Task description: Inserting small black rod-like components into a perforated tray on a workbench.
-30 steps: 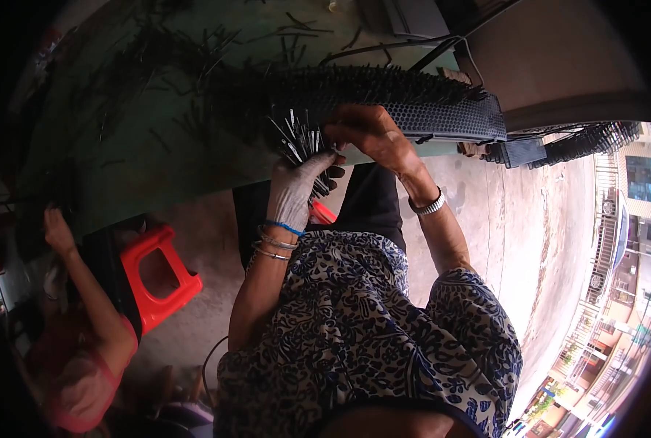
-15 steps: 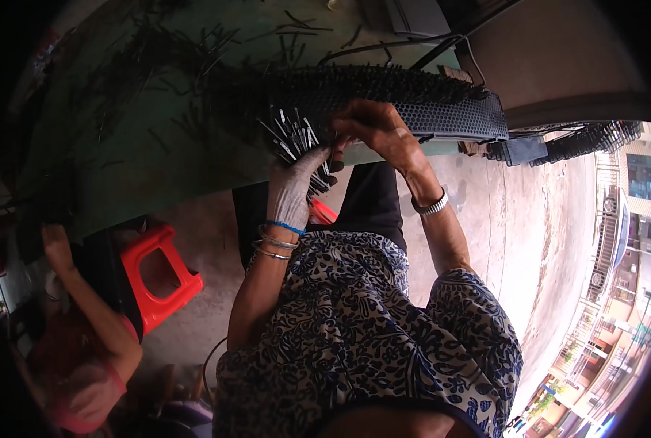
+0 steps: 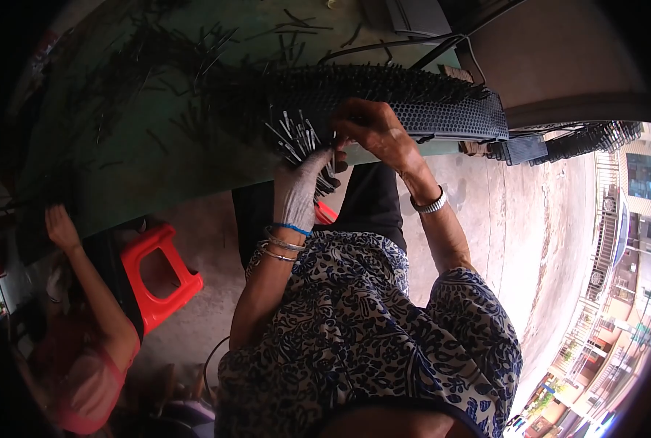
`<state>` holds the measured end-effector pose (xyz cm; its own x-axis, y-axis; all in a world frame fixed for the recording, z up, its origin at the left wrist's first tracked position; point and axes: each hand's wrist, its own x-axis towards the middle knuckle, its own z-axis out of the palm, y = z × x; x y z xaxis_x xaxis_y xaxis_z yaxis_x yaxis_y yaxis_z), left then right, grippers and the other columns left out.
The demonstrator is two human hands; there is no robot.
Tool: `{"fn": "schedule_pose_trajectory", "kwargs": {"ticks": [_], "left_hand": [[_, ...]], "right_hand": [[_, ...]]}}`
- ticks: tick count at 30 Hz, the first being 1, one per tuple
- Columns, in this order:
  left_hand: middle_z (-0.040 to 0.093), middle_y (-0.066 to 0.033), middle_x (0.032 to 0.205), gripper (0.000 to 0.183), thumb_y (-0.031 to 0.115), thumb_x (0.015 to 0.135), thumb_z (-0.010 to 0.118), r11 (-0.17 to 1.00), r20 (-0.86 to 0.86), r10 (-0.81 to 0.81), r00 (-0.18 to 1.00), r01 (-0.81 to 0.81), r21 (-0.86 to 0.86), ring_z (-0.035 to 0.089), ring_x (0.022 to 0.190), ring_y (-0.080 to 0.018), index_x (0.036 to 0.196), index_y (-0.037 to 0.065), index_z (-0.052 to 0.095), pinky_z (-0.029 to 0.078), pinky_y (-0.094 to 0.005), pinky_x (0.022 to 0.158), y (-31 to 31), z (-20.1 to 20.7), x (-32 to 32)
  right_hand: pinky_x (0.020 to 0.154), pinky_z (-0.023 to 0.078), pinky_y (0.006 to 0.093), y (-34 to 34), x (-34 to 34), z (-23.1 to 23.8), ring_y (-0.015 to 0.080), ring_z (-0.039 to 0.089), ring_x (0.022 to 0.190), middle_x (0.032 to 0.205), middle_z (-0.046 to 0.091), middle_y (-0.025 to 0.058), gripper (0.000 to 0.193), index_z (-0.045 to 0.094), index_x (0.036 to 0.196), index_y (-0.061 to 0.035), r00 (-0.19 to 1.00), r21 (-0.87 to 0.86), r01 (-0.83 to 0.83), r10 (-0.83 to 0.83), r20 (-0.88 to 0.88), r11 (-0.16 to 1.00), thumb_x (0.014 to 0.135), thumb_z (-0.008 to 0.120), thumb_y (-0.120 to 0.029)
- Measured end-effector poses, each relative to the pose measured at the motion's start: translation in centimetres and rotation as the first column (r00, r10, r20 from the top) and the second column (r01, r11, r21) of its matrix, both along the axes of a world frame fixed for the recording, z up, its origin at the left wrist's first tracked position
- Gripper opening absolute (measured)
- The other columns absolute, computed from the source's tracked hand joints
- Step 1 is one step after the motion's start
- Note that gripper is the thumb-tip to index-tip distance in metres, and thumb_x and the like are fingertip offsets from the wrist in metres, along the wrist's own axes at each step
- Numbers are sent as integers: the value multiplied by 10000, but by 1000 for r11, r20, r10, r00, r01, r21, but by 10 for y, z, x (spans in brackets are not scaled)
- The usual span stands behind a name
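Observation:
My left hand, in a pale grey glove, is closed around a bundle of thin dark rods with shiny metallic ends. The rods fan out above the thumb and stick out below the fingers. Right beside it, my bare right hand is bent in a pinch against the left fingertips. What lies between its fingers is too dark and small to make out. Just beyond both hands is a long black perforated panel with a honeycomb of holes. Many dark pieces stand upright along its far part.
Loose dark rods lie scattered over the green table. A red plastic stool stands on the left. Another person's hand rests near the table's left edge. A dark cable runs behind the panel.
My left hand and its bundle have shifted slightly to the right. The right hand stays pinched in almost the same place. The other person's hand has turned and opened out somewhat.

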<state>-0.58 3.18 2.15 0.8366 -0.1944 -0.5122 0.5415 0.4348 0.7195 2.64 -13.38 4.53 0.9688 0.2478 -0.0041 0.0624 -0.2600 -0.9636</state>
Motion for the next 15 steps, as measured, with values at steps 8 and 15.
{"fn": "schedule_pose_trajectory", "kwargs": {"ticks": [8, 15], "left_hand": [[706, -99, 918, 194, 139, 870, 665, 987, -156, 43, 987, -65, -144, 695, 761, -201, 990, -12, 679, 552, -266, 568, 3, -21, 2], [684, -91, 943, 210, 179, 920, 625, 889, -190, -134, 973, 34, -456, 680, 867, -251, 1099, 70, 641, 583, -425, 684, 2, -21, -4]], "right_hand": [[712, 517, 250, -9, 10, 7, 134, 657, 772, 836, 685, 96, 58, 613, 939, 45, 872, 132, 383, -404, 275, 915, 917, 587, -2], [676, 489, 218, -10, 35, -15, 88, 652, 743, 813, 691, 62, 63, 623, 953, 18, 747, 15, 547, -496, 443, 837, 902, 616, -19]]}}
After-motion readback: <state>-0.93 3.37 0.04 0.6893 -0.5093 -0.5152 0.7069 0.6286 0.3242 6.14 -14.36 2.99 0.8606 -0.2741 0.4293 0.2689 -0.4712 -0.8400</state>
